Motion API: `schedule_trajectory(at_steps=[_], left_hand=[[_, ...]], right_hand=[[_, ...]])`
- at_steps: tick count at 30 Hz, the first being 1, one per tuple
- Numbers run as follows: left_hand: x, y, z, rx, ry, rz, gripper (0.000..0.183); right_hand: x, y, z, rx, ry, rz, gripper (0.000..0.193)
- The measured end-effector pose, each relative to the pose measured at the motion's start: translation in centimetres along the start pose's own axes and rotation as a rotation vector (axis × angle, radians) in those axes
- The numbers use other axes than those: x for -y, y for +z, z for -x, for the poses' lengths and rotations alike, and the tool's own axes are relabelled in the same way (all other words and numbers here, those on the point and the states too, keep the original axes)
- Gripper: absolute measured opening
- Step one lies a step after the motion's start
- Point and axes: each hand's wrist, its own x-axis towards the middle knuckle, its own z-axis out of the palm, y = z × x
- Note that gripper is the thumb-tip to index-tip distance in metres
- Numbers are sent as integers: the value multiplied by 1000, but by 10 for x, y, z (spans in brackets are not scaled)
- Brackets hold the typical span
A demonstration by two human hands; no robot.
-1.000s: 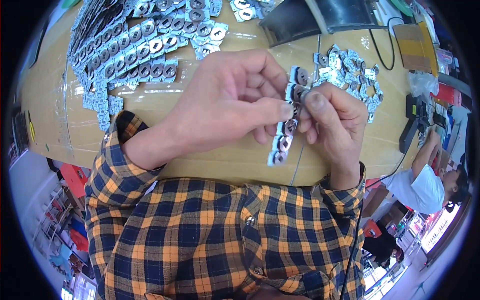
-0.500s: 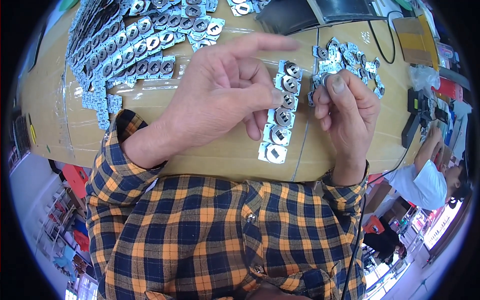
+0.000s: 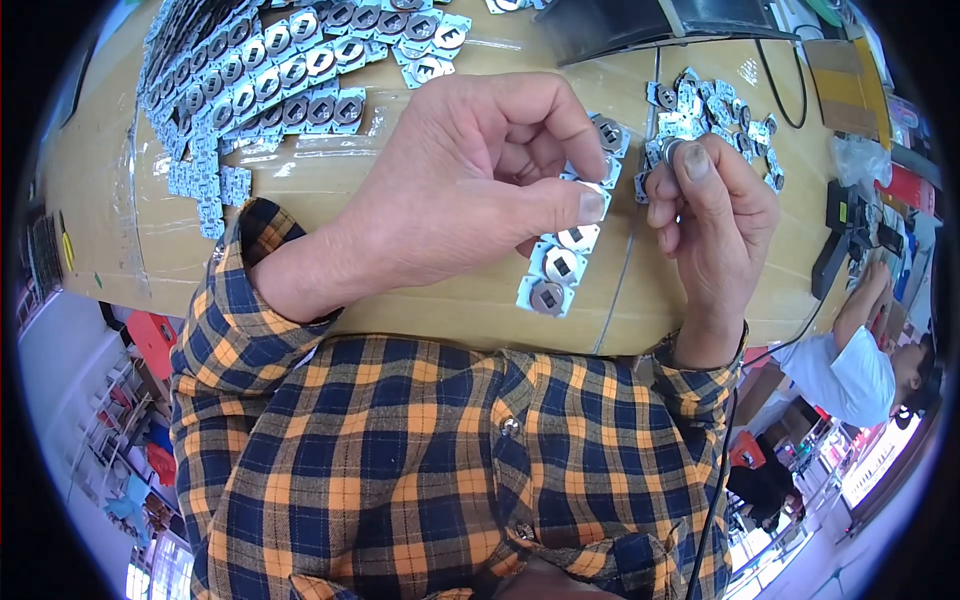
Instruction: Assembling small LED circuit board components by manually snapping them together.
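A strip of small white circuit boards (image 3: 560, 265), each with a round silver coin-cell holder, slants across the tabletop in front of me. Across its middle lies my left hand (image 3: 480, 170), with thumb and curled index finger pinched on the strip and covering part of it. To the right of the strip is my right hand (image 3: 715, 195), its thumb and forefinger closed on small round silver coin cells (image 3: 669, 150). How many cells it holds is hidden by the fingers.
Many similar board strips (image 3: 270, 75) are piled at the far left. Loose boards (image 3: 715, 105) form a heap beyond my right hand. A dark tray-like object (image 3: 620, 28), a black cable (image 3: 790, 95) and a cardboard box (image 3: 845, 85) lie farther back. Another person (image 3: 850, 370) sits at the right.
My left index finger, stretched out before, has curled down toward the thumb at the strip. The left hand has shifted slightly right. My right hand keeps its pinch; the whole view has shifted a little.
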Motion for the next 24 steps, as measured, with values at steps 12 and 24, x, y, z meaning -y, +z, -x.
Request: schedule_trajectory(at_steps=[12, 24], left_hand=[[-1, 3, -2, -80, 28, -56, 13], [4, 2, -1, 63, 191, -64, 42]], right_hand=[[0, 3, -2, -16, -19, 37, 25], [-3, -1, -2, -37, -66, 2, 26]])
